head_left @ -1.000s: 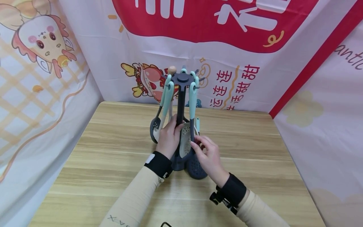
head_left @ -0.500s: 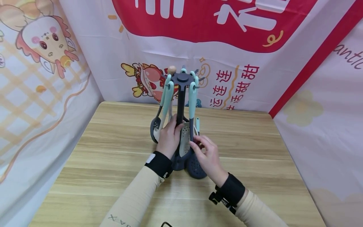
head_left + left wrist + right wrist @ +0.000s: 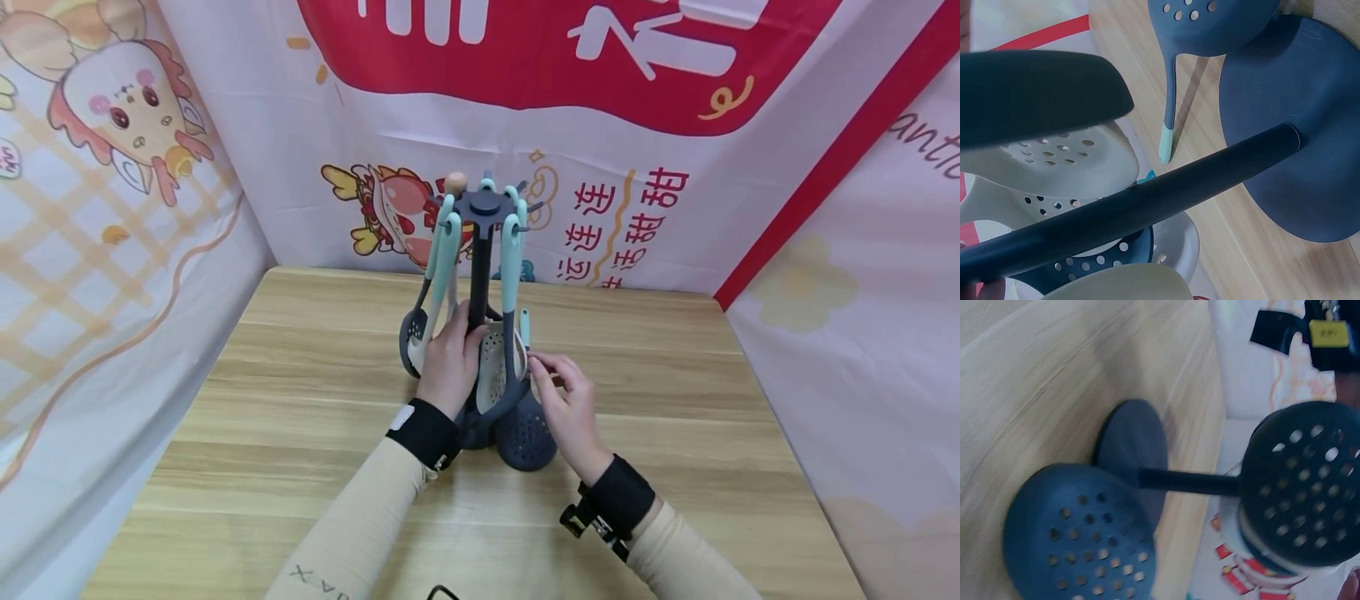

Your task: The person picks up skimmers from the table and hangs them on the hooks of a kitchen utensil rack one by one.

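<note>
A dark utensil stand [image 3: 483, 205] stands mid-table, with several mint-handled kitchen utensils hanging from its hooks. My left hand [image 3: 452, 358] grips its dark pole [image 3: 1147, 203] partway up. Near its right side hang a dark slotted spoon [image 3: 1310, 487] and a pale perforated utensil [image 3: 491, 367]. Just right of these is my right hand [image 3: 567, 396], thumb and index finger close together by the rim of a pale utensil; whether they pinch it is unclear. A dark skimmer [image 3: 525, 433] lies on the table beside the stand's round base [image 3: 1297, 187], its mint handle end [image 3: 1165, 147] pointing away.
The wooden table [image 3: 300, 400] reaches back to a printed white and red cloth [image 3: 660, 217]. Another printed cloth [image 3: 112, 333] hangs along the left side. A wooden-knobbed utensil [image 3: 455, 182] hangs at the stand's back left.
My right hand has moved slightly right, its fingertips leaving the dark shaft of the hanging utensil. My left hand stays on the pole.
</note>
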Motion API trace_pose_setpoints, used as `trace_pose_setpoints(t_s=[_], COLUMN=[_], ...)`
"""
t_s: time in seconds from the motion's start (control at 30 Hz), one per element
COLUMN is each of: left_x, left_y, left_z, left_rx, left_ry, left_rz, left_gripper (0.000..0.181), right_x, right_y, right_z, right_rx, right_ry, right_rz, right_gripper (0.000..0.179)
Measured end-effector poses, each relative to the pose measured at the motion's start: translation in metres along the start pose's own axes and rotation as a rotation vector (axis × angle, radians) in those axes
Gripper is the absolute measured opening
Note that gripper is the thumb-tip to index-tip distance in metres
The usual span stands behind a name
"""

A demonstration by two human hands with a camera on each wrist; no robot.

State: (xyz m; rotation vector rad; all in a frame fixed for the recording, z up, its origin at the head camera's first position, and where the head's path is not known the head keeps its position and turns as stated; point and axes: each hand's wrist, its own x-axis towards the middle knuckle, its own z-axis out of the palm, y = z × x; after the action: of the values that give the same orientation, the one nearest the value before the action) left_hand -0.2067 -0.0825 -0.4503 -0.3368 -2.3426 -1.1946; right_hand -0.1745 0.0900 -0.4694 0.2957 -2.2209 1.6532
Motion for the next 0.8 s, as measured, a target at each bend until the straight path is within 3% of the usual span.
trace_pose_setpoints(t_s=[0.23, 0.33, 0.6, 0.8], left_x=[0.001, 0.001, 0.000, 0.000], left_y=[0.000, 0.000, 0.001, 0.000], left_z=[0.000, 0.000, 0.000, 0.001], left_rx=[-0.008, -0.007, 0.001, 0.009], left_ry=[-0.004, -0.007, -0.011, -0.001], left_rz=[0.004, -0.002, -0.020, -0.014], left_gripper=[0.024, 0.024, 0.022, 0.023], right_x=[0.004, 0.004, 0.000, -0.002], right_y=[0.023, 0.033, 0.057, 0.067], right_z=[-0.003, -0.004, -0.003, 0.000], right_rx=[0.050, 0.025, -0.108, -0.146], right_ry=[0.030, 0.021, -0.041, -0.086], right_rz=[0.271, 0.347, 0.434, 0.464], right_gripper=[0.023, 0.025, 0.028, 0.031])
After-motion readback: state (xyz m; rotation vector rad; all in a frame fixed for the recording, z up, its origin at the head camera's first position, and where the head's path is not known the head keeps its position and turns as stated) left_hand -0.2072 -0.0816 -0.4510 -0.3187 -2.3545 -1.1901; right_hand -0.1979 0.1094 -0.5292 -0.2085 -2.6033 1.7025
